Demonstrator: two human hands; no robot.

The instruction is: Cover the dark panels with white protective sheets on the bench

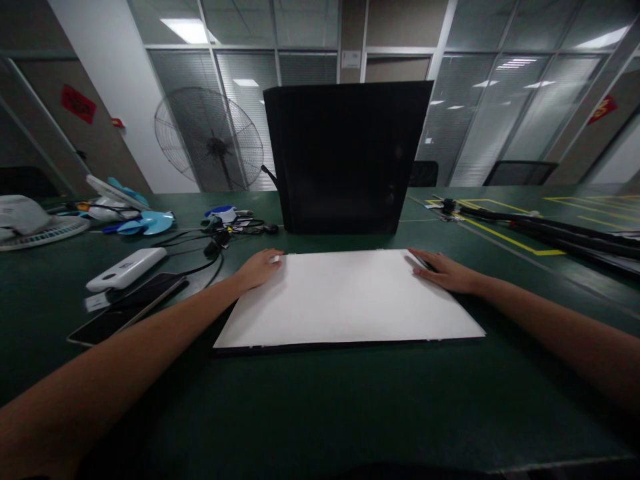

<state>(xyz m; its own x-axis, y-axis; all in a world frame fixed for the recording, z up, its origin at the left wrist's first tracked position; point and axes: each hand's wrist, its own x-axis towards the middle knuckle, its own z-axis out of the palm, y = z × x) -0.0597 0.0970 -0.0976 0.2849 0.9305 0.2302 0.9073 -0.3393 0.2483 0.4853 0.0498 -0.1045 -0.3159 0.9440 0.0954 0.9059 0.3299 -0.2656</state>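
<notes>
While both hands rest on its far corners, the white panel (345,300) lies flat on the green tabletop (320,413), straight ahead of the person, its near edge showing a thin dark backing underneath. The left hand (260,269) sits at the panel's ten o'clock corner with the fingers curled over the edge. Its grip looks narrow, but I cannot tell whether it actually pinches the edge or only leans on it. The right hand (445,272) lies at the two o'clock corner, grip wide and flat, palm down, holding nothing; something dark shows under its fingertips, too small to make out. At twelve o'clock, just beyond the panel, a tall black case (345,157) stands upright. Out at nine o'clock lie a white power bank (125,268) and a dark phone (130,310), with loose cables (210,247) at about eleven o'clock. A standing fan (209,140) rises behind them. At two o'clock, well apart from the panel, black rods (550,230) lie across yellow tape lines (505,237). Judging by how things lie, the handling of the panel is only at its start: the hands are placed, yet no edge or corner is raised and the panel sits square on the tabletop.
</notes>
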